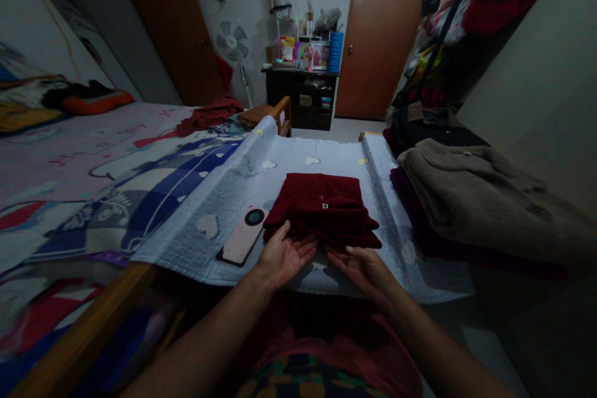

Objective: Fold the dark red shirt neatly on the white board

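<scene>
**Both hands at the near edge of a folded red garment**

A folded dark red garment (pixel 321 208) lies on a pale blue quilted cover (pixel 298 165) spread across a low surface in front of the person. It sits near the middle of the cover, folded into a thick rectangle with a small white tag showing on top.

The left hand (pixel 283 256) is open, palm turned up, with its fingertips slipped against the near left edge of the garment; it touches the fabric without closing round it. The right hand (pixel 361 268) is also open, fingers spread and pointing toward the near right edge, touching or just short of it; the dim light makes contact hard to tell. Neither hand grips anything.

Just left of the garment, on the same cover, lies a pink phone (pixel 243 235) with its round camera ring facing up. To the right, a tan blanket (pixel 485 199) is heaped over darker clothing. On the left is a bed with a patterned sheet (pixel 116 193). Farther back stand a white fan (pixel 233 43), a dark cabinet (pixel 303 96) loaded with small items, and a brown door (pixel 382 37).
</scene>
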The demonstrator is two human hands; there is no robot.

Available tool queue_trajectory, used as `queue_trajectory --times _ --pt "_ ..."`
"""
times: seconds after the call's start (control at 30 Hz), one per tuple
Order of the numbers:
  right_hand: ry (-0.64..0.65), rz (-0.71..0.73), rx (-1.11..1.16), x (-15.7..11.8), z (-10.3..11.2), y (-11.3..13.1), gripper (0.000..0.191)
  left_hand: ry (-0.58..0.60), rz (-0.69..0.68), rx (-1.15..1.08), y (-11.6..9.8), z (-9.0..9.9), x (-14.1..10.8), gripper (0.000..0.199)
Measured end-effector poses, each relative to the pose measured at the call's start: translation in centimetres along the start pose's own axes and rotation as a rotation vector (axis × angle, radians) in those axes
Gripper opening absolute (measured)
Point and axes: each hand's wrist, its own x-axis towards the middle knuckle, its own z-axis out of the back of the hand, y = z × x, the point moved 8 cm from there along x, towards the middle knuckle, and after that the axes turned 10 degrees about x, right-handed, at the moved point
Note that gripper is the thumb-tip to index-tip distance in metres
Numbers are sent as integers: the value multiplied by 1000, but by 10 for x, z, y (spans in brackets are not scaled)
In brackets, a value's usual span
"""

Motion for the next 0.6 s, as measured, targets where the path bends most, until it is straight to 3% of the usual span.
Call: queue_trajectory --times 0.2,0.37,0.47,0.53,0.6 --pt "-56 -195 -59 -29 18 -19 23 -71 98 95 31 27 -7 25" --pt "-128 -381 -600 -55 46 6 28 -124 85 416 28 67 -17 11" --pt "-72 -170 -966 -46 40 47 23 -43 -81 937 4 68 -24 33" --pt "-42 109 -1184 -36 24 75 21 -39 -265 1299 -17 54 -30 44" --pt "-35 417 -1385 -29 3 95 21 -124 -519 1584 -39 32 -39 37"
